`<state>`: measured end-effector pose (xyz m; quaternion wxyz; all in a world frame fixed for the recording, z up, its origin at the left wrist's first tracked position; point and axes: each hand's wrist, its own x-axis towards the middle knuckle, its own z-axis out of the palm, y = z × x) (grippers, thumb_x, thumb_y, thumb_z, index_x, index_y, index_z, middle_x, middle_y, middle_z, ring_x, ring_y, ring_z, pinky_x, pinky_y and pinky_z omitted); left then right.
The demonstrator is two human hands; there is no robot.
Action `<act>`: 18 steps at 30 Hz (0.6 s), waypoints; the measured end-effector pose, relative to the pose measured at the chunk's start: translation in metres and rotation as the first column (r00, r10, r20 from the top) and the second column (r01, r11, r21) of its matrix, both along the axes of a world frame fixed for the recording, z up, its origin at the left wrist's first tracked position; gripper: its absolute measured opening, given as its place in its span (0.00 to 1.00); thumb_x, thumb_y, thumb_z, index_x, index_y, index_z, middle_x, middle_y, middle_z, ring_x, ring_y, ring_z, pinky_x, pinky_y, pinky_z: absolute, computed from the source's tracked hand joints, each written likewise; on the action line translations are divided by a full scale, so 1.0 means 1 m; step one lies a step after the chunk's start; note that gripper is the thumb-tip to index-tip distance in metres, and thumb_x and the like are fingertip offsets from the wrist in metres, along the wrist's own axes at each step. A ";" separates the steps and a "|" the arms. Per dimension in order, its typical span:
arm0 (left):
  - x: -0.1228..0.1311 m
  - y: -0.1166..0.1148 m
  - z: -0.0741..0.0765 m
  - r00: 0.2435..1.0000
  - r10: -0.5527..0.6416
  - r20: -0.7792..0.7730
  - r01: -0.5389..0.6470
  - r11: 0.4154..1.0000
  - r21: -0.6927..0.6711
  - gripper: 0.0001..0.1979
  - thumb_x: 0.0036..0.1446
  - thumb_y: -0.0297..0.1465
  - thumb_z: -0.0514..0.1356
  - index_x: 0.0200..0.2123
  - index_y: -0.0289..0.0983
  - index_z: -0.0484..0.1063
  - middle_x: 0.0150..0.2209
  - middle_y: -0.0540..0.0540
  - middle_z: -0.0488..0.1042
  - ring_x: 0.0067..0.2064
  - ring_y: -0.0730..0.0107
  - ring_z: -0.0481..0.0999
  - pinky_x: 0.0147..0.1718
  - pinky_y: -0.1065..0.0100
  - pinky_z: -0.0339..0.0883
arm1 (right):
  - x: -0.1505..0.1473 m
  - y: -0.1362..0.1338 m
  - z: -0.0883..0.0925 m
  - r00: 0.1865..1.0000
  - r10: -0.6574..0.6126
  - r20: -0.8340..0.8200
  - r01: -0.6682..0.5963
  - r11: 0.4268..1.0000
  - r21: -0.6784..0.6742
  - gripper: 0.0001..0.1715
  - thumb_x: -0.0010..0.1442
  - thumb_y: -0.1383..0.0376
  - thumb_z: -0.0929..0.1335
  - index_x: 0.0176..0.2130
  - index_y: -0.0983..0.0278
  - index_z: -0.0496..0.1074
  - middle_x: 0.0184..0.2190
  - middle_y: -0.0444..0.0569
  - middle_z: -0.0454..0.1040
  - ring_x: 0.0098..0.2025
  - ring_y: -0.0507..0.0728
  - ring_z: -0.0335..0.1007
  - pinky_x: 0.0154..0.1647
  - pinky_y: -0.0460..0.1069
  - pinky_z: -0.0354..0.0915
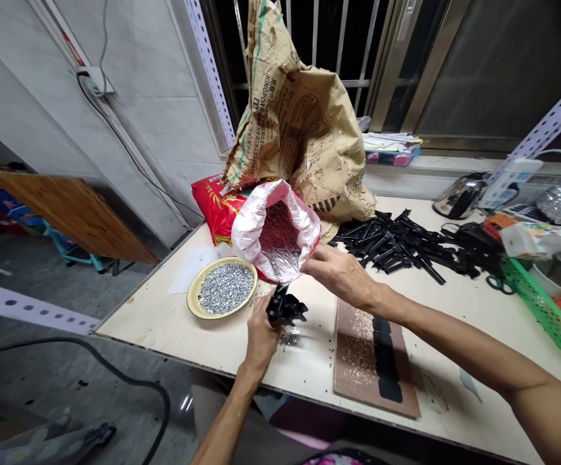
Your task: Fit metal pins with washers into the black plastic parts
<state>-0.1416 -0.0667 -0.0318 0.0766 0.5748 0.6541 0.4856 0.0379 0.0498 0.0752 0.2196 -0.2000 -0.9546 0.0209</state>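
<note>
My left hand (259,332) is closed around a bundle of black plastic parts (286,309), held over the table just in front of an open bag. This bag (246,219), red outside with a white lining, lies with its mouth toward me, full of thin reddish-brown and silver metal rods (279,240). At the right rim of its mouth is my right hand (336,271), fingers pinched together; what is between them is too small to make out. A yellowish bowl (193,303) of small shiny metal pieces (226,287) stands to the left. A few similar metal pieces (290,337) lie below the black parts.
A brown board (350,381) carries a row of flat black pieces (385,358). Behind it lies a heap of black plastic parts (391,242). A large torn paper sack (328,135) leans by the window. At right are scissors (500,284), a green basket (541,316) and a kettle (461,197).
</note>
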 end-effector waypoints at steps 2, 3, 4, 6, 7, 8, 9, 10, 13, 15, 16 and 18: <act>0.004 0.000 0.004 0.997 -0.072 -0.030 0.072 0.997 -0.004 0.26 0.43 0.22 0.59 0.49 0.35 0.70 0.44 0.40 0.76 0.46 0.56 0.73 0.46 0.57 0.67 | -0.001 -0.002 0.001 0.997 0.063 0.050 -0.063 0.998 0.007 0.11 0.65 0.69 0.61 0.38 0.62 0.72 0.36 0.49 0.68 0.39 0.53 0.62 0.38 0.46 0.57; 0.006 0.000 0.005 0.996 -0.092 -0.016 0.092 0.996 -0.014 0.26 0.43 0.22 0.60 0.50 0.36 0.70 0.45 0.41 0.76 0.47 0.56 0.73 0.47 0.57 0.66 | -0.001 -0.001 0.002 0.992 0.113 0.049 -0.112 0.993 -0.025 0.09 0.64 0.68 0.62 0.40 0.62 0.72 0.37 0.49 0.68 0.39 0.53 0.62 0.38 0.47 0.58; 0.008 -0.001 0.007 0.995 -0.093 0.021 0.094 0.995 -0.032 0.25 0.43 0.22 0.60 0.49 0.37 0.71 0.44 0.41 0.76 0.46 0.55 0.73 0.47 0.57 0.66 | -0.002 0.001 0.002 0.986 0.166 0.024 -0.164 0.983 -0.082 0.09 0.64 0.66 0.63 0.43 0.62 0.71 0.38 0.50 0.68 0.40 0.53 0.63 0.39 0.47 0.58; 0.011 -0.004 0.010 0.986 -0.049 0.162 0.066 0.992 -0.103 0.23 0.41 0.23 0.61 0.45 0.36 0.74 0.40 0.42 0.78 0.43 0.55 0.75 0.43 0.59 0.68 | -0.007 0.011 0.000 0.971 0.220 -0.094 -0.236 0.946 -0.224 0.17 0.62 0.61 0.65 0.51 0.63 0.66 0.42 0.51 0.69 0.40 0.53 0.65 0.41 0.46 0.60; 0.013 -0.006 0.013 0.966 -0.022 0.257 0.062 0.987 -0.149 0.22 0.40 0.23 0.62 0.44 0.36 0.74 0.39 0.43 0.78 0.41 0.56 0.76 0.41 0.61 0.69 | -0.013 0.019 -0.004 0.968 0.193 -0.158 -0.232 0.929 -0.287 0.20 0.62 0.60 0.65 0.52 0.64 0.65 0.43 0.51 0.70 0.40 0.52 0.66 0.41 0.46 0.61; 0.014 -0.008 0.015 0.935 0.003 0.354 0.068 0.980 -0.189 0.21 0.40 0.24 0.63 0.43 0.35 0.75 0.38 0.43 0.78 0.39 0.57 0.76 0.38 0.62 0.70 | -0.020 0.028 -0.010 0.972 0.133 -0.194 -0.194 0.920 -0.340 0.19 0.62 0.61 0.65 0.52 0.65 0.65 0.43 0.51 0.71 0.40 0.52 0.67 0.41 0.46 0.61; 0.015 -0.009 0.017 0.898 0.023 0.439 0.079 0.974 -0.214 0.20 0.40 0.25 0.64 0.42 0.35 0.75 0.38 0.44 0.79 0.37 0.58 0.76 0.37 0.64 0.70 | -0.029 0.037 -0.017 0.983 0.050 -0.178 -0.116 0.917 -0.381 0.16 0.63 0.63 0.64 0.49 0.65 0.67 0.42 0.50 0.72 0.39 0.52 0.68 0.41 0.45 0.61; 0.016 -0.011 0.019 0.863 0.034 0.504 0.093 0.970 -0.225 0.19 0.40 0.26 0.64 0.41 0.35 0.75 0.39 0.44 0.79 0.37 0.60 0.77 0.36 0.65 0.70 | -0.039 0.046 -0.027 0.992 -0.037 -0.122 -0.016 0.913 -0.407 0.12 0.63 0.65 0.64 0.45 0.66 0.70 0.39 0.49 0.73 0.39 0.52 0.68 0.40 0.45 0.61; 0.014 -0.014 0.021 0.819 0.059 0.571 0.082 0.972 -0.219 0.16 0.38 0.27 0.65 0.36 0.35 0.76 0.36 0.45 0.79 0.37 0.61 0.76 0.36 0.66 0.70 | -0.077 0.067 -0.058 0.972 -0.188 0.138 0.229 0.884 -0.408 0.09 0.60 0.70 0.63 0.35 0.67 0.74 0.33 0.50 0.75 0.37 0.54 0.70 0.37 0.46 0.62; 0.012 -0.015 0.021 0.818 0.083 0.569 0.064 0.970 -0.233 0.14 0.37 0.27 0.66 0.32 0.35 0.77 0.30 0.46 0.79 0.35 0.60 0.76 0.35 0.65 0.70 | -0.101 0.073 -0.076 0.955 -0.221 0.198 0.283 0.877 -0.388 0.10 0.59 0.73 0.63 0.32 0.69 0.74 0.31 0.53 0.75 0.35 0.56 0.71 0.35 0.48 0.62; 0.010 -0.015 0.021 0.817 0.091 0.570 0.058 0.970 -0.237 0.13 0.36 0.27 0.67 0.30 0.35 0.76 0.28 0.47 0.78 0.34 0.60 0.76 0.34 0.65 0.70 | -0.111 0.073 -0.082 0.956 -0.221 0.191 0.280 0.881 -0.381 0.11 0.58 0.73 0.63 0.32 0.70 0.74 0.30 0.55 0.75 0.35 0.57 0.71 0.34 0.48 0.62; 0.008 -0.016 0.021 0.807 0.090 0.584 0.057 0.972 -0.228 0.12 0.35 0.26 0.68 0.29 0.35 0.76 0.26 0.47 0.77 0.34 0.60 0.76 0.34 0.66 0.70 | -0.126 0.072 -0.088 0.976 -0.164 0.142 0.206 0.905 -0.371 0.11 0.58 0.75 0.63 0.32 0.71 0.74 0.30 0.59 0.75 0.35 0.58 0.71 0.35 0.49 0.63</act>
